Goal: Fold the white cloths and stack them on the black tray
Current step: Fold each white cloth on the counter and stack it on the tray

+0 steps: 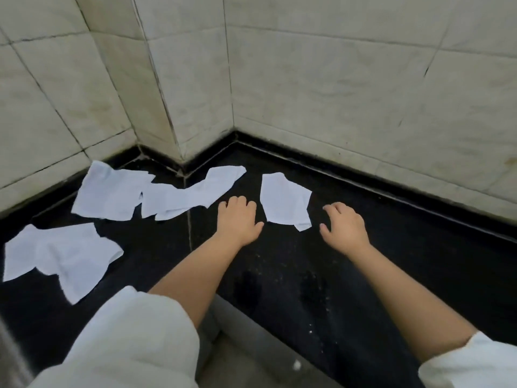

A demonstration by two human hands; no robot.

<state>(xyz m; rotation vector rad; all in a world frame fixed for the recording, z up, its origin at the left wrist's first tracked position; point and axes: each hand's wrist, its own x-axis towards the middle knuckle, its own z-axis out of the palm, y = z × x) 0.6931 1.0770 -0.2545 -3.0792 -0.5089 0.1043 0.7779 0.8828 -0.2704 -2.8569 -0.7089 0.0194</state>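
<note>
White sleeves nearest the camera: left sleeve [126, 340] bunched up at bottom left, right sleeve [475, 365] at bottom right corner. Both forearms bare, reaching forward over the black table [307, 289].

Left hand [237, 219]: palm down on the table, fingers [237, 203] loosely bent, grasping nothing. Sits in the gap between the middle cloth and the small cloth, fingertips right at the middle cloth's near edge; contact not clear.

Right hand [344, 225]: palm down, fingers [333, 210] relaxed and slightly curled, grasping nothing. Just right of the small cloth, not touching it.

White cloths, all unfolded and crumpled flat on the table:
- small cloth [285, 201] between the two hands, lying alone
- middle cloth [195, 191] left of the left hand, stretching toward the wall corner
- far-left cloth [109, 191] overlapping the middle cloth's left end
- near-left cloth [58, 256] well apart from the others, at the left edge of view

No black tray distinguishable from the black table surface. Nothing stacked yet.

Tiled wall [335, 79] behind, cream tiles, with a protruding corner [167, 93] above the cloths. Pale specks on the table near the forearms.
</note>
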